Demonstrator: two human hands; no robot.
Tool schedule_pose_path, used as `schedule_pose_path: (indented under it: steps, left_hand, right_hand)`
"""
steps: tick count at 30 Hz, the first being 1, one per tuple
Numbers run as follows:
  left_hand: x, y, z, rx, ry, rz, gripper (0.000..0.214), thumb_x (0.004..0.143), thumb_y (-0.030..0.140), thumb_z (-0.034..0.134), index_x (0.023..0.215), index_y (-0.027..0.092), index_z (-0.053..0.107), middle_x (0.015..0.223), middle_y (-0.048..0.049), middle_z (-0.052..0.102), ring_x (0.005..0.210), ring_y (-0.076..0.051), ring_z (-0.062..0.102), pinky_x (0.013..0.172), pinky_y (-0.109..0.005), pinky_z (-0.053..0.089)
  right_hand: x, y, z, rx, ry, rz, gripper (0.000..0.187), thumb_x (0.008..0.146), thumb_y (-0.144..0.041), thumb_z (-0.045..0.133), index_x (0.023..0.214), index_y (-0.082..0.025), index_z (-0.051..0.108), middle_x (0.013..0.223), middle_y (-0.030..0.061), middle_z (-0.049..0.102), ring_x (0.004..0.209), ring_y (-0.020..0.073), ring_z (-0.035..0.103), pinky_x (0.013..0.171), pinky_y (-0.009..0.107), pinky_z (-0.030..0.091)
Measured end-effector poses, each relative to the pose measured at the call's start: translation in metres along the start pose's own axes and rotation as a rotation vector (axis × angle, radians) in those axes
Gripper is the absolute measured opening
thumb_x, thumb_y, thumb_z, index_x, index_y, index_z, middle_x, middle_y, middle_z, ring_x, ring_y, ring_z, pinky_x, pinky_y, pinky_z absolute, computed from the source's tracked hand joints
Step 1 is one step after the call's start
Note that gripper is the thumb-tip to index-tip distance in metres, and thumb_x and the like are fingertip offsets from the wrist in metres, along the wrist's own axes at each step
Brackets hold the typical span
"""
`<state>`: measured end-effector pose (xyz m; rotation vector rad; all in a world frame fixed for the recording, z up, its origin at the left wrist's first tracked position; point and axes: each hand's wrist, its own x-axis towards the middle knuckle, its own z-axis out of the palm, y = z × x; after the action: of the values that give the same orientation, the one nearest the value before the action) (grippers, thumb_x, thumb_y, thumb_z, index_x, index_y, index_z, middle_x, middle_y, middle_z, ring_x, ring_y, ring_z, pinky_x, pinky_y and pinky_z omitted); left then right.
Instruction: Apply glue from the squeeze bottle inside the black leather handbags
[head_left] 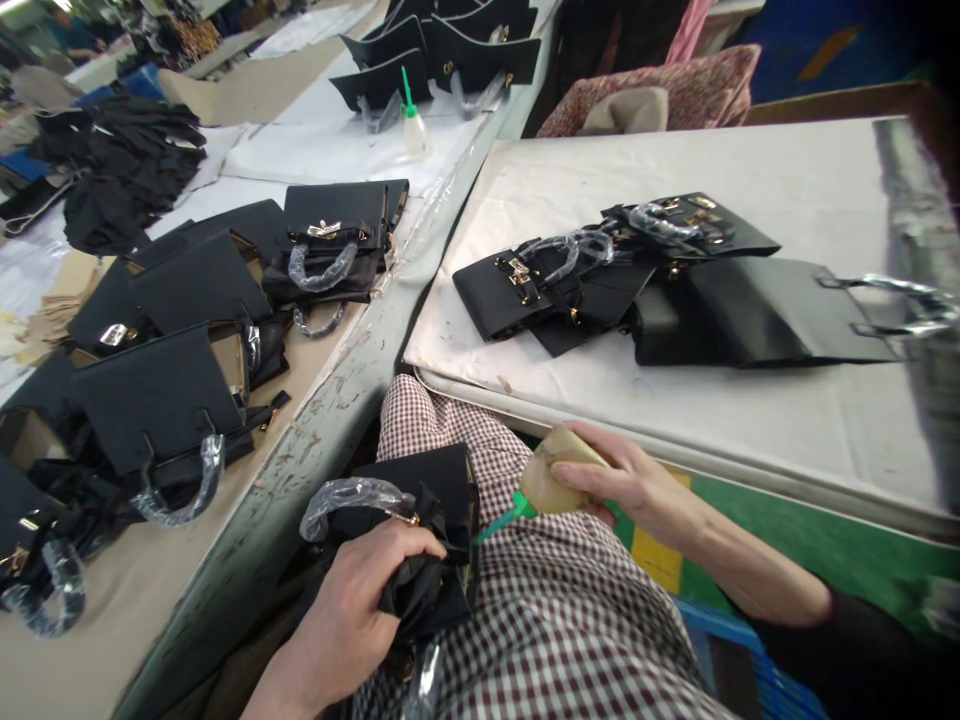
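On my lap, over a checked apron (555,590), lies a black handbag (442,470) with its handle (356,500) wrapped in clear plastic. My left hand (360,600) is closed on the bag, gathering its dark lining or cloth under the fingers. In my right hand (607,470) is a pale, yellowish glue bottle (553,475), gripped round its body and tipped over to the left. Its green nozzle (501,520) points at the bag's right edge, with the tip at or very near that edge; contact is hard to make out.
Several black handbags (161,395) crowd the left table. More bags (502,290) lie on the white padded table (795,420) at right. Another green-tipped bottle (414,130) stands farther back, near upright black bag pieces (487,60). A blue crate (772,660) sits below right.
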<state>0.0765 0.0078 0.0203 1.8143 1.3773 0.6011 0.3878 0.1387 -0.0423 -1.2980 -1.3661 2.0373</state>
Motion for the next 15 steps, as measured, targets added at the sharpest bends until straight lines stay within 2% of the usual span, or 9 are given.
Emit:
schedule_pose_path:
  steps: [4,9,15]
  left_hand:
    - [0.0,0.001,0.0,-0.011,0.0,0.003,0.044,0.089,-0.005,0.053,0.116,0.028,0.062,0.103,0.002,0.076,0.093,-0.015,0.073,0.086,-0.025,0.053]
    - [0.001,0.002,0.0,0.005,0.012,0.024,0.042,0.09,-0.004,0.052,0.115,0.028,0.063,0.102,0.0006,0.077,0.092,-0.016,0.073,0.084,-0.026,0.054]
    - [0.003,0.001,0.001,-0.006,0.013,-0.009,0.038,0.091,-0.002,0.056,0.113,0.028,0.063,0.101,0.002,0.076,0.092,-0.015,0.073,0.085,-0.025,0.054]
  right_hand:
    - [0.012,0.006,-0.004,-0.084,0.037,-0.004,0.042,0.087,-0.058,0.076,0.098,-0.019,0.065,0.075,-0.0013,0.059,0.057,0.0136,0.05,0.045,0.025,0.038]
    - [0.019,0.014,-0.008,-0.211,0.146,-0.021,0.044,0.087,-0.061,0.076,0.1,-0.02,0.064,0.077,-0.0015,0.063,0.055,0.0148,0.054,0.047,0.027,0.041]
    - [0.017,0.022,-0.007,-0.142,0.188,-0.067,0.047,0.087,-0.061,0.076,0.108,-0.02,0.064,0.077,-0.002,0.06,0.057,0.0151,0.054,0.046,0.027,0.043]
